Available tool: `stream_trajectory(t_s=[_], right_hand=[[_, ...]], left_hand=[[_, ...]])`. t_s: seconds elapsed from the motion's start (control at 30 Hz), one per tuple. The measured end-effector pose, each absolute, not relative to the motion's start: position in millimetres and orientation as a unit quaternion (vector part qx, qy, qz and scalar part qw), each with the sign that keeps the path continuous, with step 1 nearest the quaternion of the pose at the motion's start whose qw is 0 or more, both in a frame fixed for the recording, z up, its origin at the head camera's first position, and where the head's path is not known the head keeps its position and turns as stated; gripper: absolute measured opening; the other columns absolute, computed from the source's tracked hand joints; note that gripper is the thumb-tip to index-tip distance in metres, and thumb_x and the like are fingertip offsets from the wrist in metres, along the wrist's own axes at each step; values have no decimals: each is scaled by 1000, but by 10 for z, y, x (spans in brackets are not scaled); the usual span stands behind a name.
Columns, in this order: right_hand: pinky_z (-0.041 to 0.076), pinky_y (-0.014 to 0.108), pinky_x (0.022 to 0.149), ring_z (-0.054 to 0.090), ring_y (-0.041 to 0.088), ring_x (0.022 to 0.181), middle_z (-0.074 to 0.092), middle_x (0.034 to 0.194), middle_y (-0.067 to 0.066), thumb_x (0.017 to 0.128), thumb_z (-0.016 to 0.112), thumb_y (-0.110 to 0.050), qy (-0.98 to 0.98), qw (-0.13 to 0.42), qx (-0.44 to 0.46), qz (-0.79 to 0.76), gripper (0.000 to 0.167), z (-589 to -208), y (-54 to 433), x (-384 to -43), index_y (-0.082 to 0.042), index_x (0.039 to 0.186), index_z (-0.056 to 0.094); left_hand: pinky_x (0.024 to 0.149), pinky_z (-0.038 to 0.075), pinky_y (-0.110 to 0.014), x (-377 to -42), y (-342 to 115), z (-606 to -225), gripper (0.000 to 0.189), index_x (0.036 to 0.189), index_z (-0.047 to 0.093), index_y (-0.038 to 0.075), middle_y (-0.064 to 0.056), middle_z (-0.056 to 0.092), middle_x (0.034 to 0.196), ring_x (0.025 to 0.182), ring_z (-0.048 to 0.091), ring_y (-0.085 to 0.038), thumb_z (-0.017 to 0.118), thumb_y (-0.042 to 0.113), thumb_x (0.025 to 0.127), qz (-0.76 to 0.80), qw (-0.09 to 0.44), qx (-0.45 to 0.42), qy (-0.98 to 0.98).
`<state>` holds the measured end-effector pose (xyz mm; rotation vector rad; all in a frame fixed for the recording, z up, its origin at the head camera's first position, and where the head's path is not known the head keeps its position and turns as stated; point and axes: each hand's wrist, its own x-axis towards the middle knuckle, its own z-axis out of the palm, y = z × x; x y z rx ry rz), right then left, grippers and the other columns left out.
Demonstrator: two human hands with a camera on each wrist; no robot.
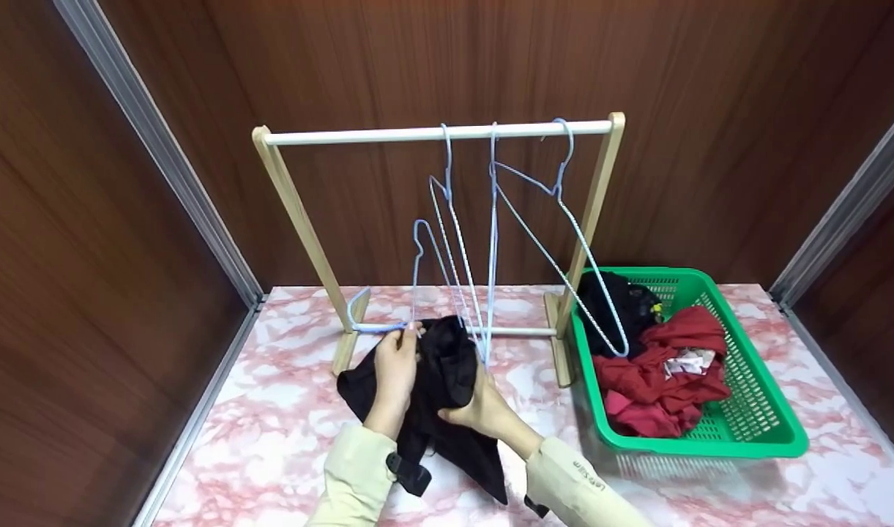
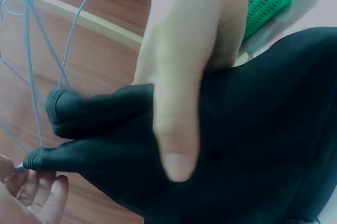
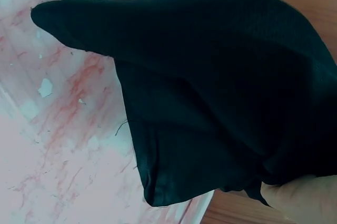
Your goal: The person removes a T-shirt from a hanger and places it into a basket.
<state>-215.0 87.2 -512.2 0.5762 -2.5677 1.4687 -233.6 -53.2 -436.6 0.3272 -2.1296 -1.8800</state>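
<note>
My left hand (image 1: 395, 369) pinches a blue wire hanger (image 1: 377, 329) near its neck, and the hanger's hook points to the left. One shoulder of this hanger rises above a black garment (image 1: 447, 373); the rest is hidden by cloth. My right hand (image 1: 487, 410) grips the garment from its right side. In the left wrist view, the right thumb (image 2: 178, 134) lies across the black cloth, while the left hand (image 2: 39, 195) is at the lower left by the garment's edge. Black cloth (image 3: 221, 92) fills much of the right wrist view.
Behind the hands stands a rack with a white rail (image 1: 359, 136) and wooden legs (image 1: 300, 212). Three hangers hang from it, including one hanger (image 1: 589, 252) at the right. A green basket (image 1: 765, 380) to the right holds red cloth (image 1: 655, 388) and black cloth (image 1: 615, 307).
</note>
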Motion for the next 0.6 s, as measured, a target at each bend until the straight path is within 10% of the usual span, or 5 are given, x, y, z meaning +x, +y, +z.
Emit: stream_trajectory(t_s=[0.6], right_hand=[[33,59,106,42,46,128,36,140,37,65,85,-19,-827,21,234,510,112,-5168,927,-2153,17,141,11]], left_hand=[[74,45,-26,-2453,-644,-4367,21,111,58,-4,-22,70,92,77,62,-16,53,7,94,-611,150,72,-774]])
